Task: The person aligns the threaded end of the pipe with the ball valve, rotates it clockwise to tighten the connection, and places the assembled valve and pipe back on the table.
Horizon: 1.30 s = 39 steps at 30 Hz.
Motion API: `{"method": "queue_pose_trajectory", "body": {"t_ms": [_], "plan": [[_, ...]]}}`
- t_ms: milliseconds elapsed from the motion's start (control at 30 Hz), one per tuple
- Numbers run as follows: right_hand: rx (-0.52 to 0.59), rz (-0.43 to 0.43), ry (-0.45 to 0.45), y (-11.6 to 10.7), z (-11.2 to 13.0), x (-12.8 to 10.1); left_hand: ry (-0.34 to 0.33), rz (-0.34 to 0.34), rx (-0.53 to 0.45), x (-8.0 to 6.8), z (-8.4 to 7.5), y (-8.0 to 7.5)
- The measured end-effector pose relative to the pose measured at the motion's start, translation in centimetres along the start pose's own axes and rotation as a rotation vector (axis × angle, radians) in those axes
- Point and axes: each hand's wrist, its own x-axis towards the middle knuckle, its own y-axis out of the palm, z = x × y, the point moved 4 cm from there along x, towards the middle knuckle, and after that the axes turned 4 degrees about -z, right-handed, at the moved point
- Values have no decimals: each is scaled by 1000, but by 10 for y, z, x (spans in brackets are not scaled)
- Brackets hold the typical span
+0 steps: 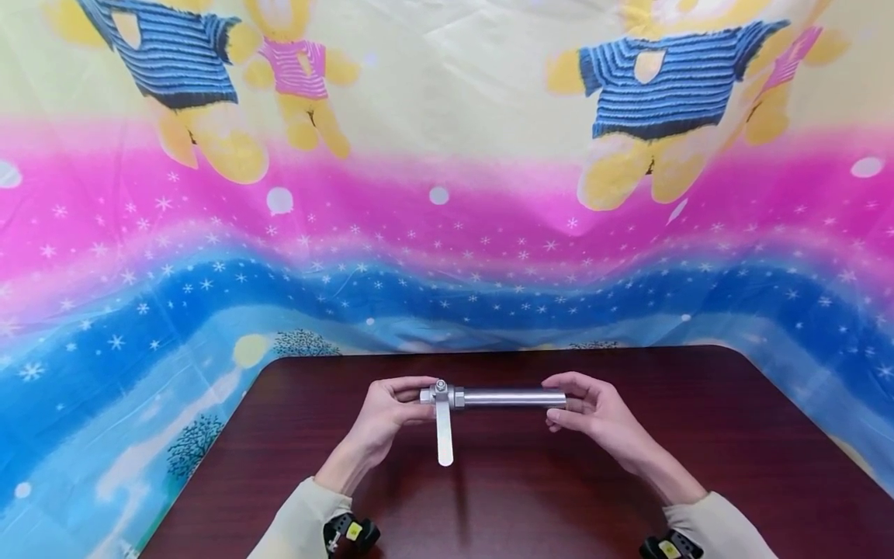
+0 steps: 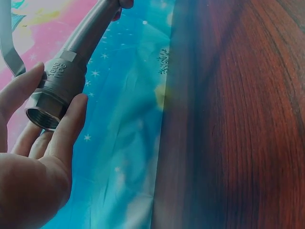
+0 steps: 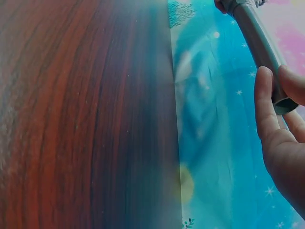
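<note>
A metal ball valve (image 1: 441,394) with a flat lever handle (image 1: 445,439) is joined to a straight steel pipe (image 1: 513,397). Together they lie level in the air above the table, the lever pointing toward me. My left hand (image 1: 380,415) pinches the valve body at its left end between thumb and fingers. In the left wrist view the valve's open threaded end (image 2: 44,117) faces that palm, and raised lettering shows on the body. Around the pipe's free right end, my right hand (image 1: 594,407) holds with thumb and fingertips; the hollow pipe mouth (image 3: 286,105) shows in the right wrist view.
Below the hands is a dark red wood-grain table (image 1: 559,489) with rounded far corners. A printed cloth (image 1: 447,233) with bears and snowflakes hangs behind it and along both sides. Each sleeve has a black wrist camera mount (image 1: 349,533) near the cuff.
</note>
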Motion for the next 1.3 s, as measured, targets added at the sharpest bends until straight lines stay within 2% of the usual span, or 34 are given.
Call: {"method": "queue_pose_trajectory", "body": {"t_ms": [200,433,700,967,1100,1300], "plan": [[-49,18,20,-2,-2,0,-6,9,5,0,0,-1],[-83,2,52,-3,-3,1,-17,16,41,1,2,-3],[-73,49,145,-6,-16,1,-10,44,146,8,9,-4],[-255,50,160,-5,-36,3,-39,78,280,15,28,-10],[-339,52,177,-2,-42,4,-29,109,366,18,37,-11],[-373,64,203,-1,-46,3,5,110,504,20,41,-12]]}}
